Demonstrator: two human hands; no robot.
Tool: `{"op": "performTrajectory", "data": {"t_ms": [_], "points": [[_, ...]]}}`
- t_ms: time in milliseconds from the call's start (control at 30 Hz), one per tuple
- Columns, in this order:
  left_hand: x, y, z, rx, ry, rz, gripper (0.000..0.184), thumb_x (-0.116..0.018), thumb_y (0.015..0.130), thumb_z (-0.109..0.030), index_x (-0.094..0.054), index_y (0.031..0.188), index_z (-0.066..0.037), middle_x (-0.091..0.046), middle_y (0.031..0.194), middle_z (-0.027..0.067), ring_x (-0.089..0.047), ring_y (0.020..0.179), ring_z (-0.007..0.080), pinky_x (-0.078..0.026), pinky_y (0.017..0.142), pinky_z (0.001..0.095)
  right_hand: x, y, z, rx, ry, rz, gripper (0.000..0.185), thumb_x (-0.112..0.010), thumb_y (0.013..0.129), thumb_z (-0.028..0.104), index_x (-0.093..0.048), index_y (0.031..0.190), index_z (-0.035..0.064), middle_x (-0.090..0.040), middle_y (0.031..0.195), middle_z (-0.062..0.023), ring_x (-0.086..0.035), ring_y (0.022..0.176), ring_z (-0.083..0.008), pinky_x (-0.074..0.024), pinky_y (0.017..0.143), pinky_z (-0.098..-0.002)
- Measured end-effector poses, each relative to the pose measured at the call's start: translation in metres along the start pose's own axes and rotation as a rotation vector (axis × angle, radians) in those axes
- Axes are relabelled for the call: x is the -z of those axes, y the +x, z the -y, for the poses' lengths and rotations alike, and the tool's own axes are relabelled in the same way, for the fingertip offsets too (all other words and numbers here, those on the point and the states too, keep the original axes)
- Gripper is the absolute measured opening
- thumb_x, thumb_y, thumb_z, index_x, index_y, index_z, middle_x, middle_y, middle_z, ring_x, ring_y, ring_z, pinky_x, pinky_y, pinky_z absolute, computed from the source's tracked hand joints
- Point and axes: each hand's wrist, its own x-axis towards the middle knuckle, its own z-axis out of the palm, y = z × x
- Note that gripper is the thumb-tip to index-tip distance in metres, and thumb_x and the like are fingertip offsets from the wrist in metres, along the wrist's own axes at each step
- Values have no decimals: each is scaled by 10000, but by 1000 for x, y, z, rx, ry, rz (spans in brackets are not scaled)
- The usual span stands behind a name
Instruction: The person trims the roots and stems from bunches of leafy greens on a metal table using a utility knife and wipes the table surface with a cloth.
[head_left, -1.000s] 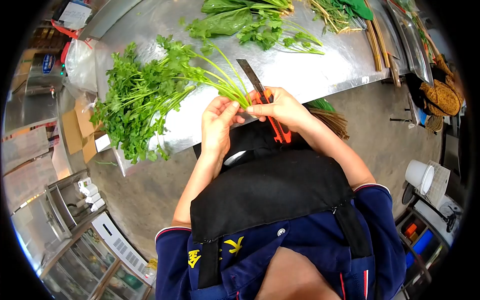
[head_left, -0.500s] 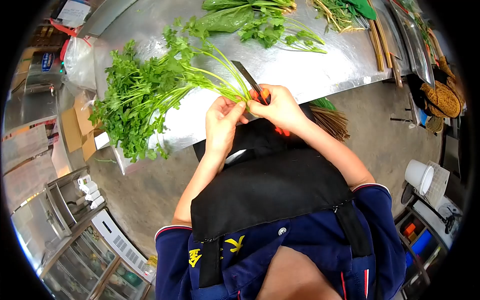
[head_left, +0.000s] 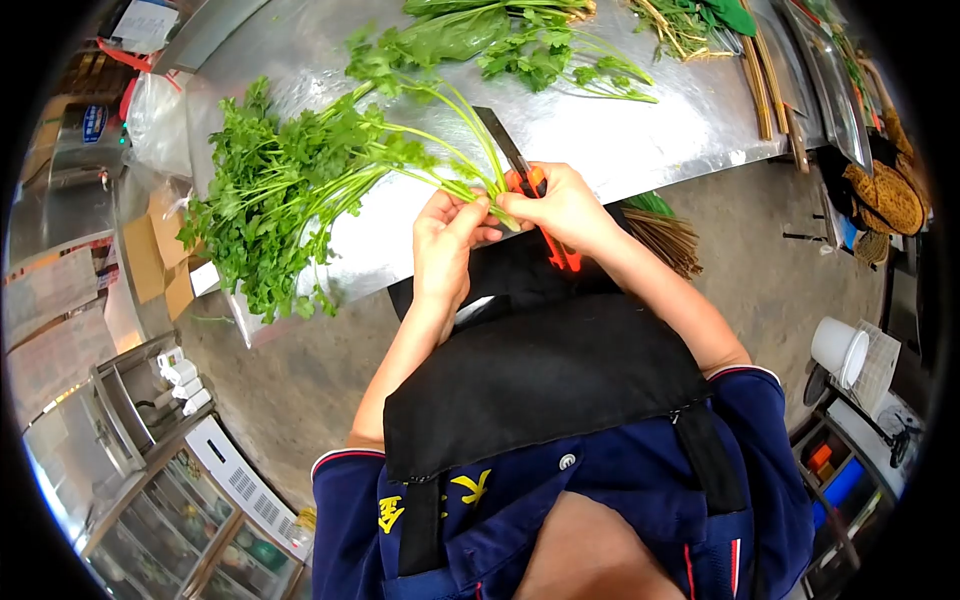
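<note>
My left hand pinches the lower ends of a few long green stalks of leafy celery between thumb and fingers. Just right of it, my right hand is closed around an orange-and-black utility knife. Its dark blade points up and left, beside the stalks, and the orange handle end sticks out below my palm. The right thumb also presses at the stalk ends. To the left, a big leafy celery heap lies on the steel table, overlapping the held stalks' tops.
Broad green leaves and loose celery sprigs lie farther back on the table. Rooty trimmings and wooden sticks are at the back right. Brown stems show below the table's front edge. A cardboard box stands left.
The utility knife has tilted within my right hand, showing more of its orange handle below. Both hands have barely shifted, and the held stalks moved slightly right.
</note>
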Motion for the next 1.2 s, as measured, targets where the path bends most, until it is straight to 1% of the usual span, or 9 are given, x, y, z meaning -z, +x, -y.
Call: {"op": "performTrajectory", "data": {"t_ms": [67, 100, 233, 333, 533, 900, 1033, 1133, 1200], "points": [[0, 2, 1, 15, -5, 14, 161, -571, 866, -100, -557, 993, -1, -630, 877, 102, -605, 720, 155, -494, 615, 259, 3, 2, -1, -4, 72, 27, 108, -631, 817, 112, -607, 821, 6, -546, 639, 11, -492, 572, -55, -395, 513, -205], [-3, 1, -2, 27, 9, 24, 188, -558, 876, -124, -552, 1004, 13, -623, 840, 70, -584, 711, 113, -479, 610, 220, 5, 3, -4, -12, 113, 73, 143, -634, 827, 136, -607, 857, -1, -557, 643, 0, -505, 564, -68, -409, 513, -210], [-4, 4, -3, -1, 8, 56, 175, -554, 878, -121, -551, 1004, 2, -623, 842, 59, -575, 701, 102, -458, 602, 210, 15, 6, -5, -101, 152, 127, 240, -655, 823, 152, -596, 982, -17, -585, 683, -15, -527, 582, -75, -432, 533, -210], [0, 7, 2, -4, 13, 66, 169, -552, 881, -121, -547, 1004, -6, -619, 845, 54, -568, 693, 97, -450, 594, 209, 16, 7, -7, -70, 42, 148, 234, -661, 807, 129, -608, 981, -18, -583, 687, -12, -518, 578, -72, -420, 525, -211], [-5, 7, -1, 2, -44, 79, 166, -548, 897, -138, -530, 1001, -9, -602, 871, 70, -569, 728, 126, -469, 607, 242, 9, 3, 7, -87, 280, 45, 176, -678, 761, 97, -629, 908, 14, -572, 685, 9, -480, 567, -61, -384, 538, -199], [-10, 4, -4, 35, 40, -53, 198, -579, 893, -177, -528, 938, 8, -564, 845, 53, -547, 694, 111, -459, 564, 229, 19, 11, 9, -8, -15, -67, 262, -701, 745, 107, -586, 950, -8, -552, 730, 13, -485, 614, -62, -395, 557, -211], [-9, 0, -1, -615, 761, -101, 87, -630, 812, -22, -586, 886, -12, -580, 913, 70, -553, 698, 138, -473, 590, 271, 24, 15, 10, 4, -153, -41, 243, -688, 744, 81, -579, 939, -14, -553, 729, 11, -479, 612, -63, -399, 552, -220], [-12, 8, -1, -843, 1048, -31, 158, -647, 768, -14, -613, 918, -50, -571, 910, 81, -567, 720, 197, -482, 641, 305, 28, 21, 4, 48, -290, -26, 234, -678, 739, 69, -575, 932, -15, -557, 724, 1, -485, 617, -71, -406, 554, -235], [-12, 12, 0, -891, 1160, -33, 215, -675, 725, -41, -628, 931, -81, -564, 907, 78, -561, 800, 249, -471, 665, 339, 29, 24, 1, 114, -425, -52, 238, -675, 734, 72, -574, 934, -9, -563, 717, -14, -492, 617, -82, -414, 561, -248]]}}
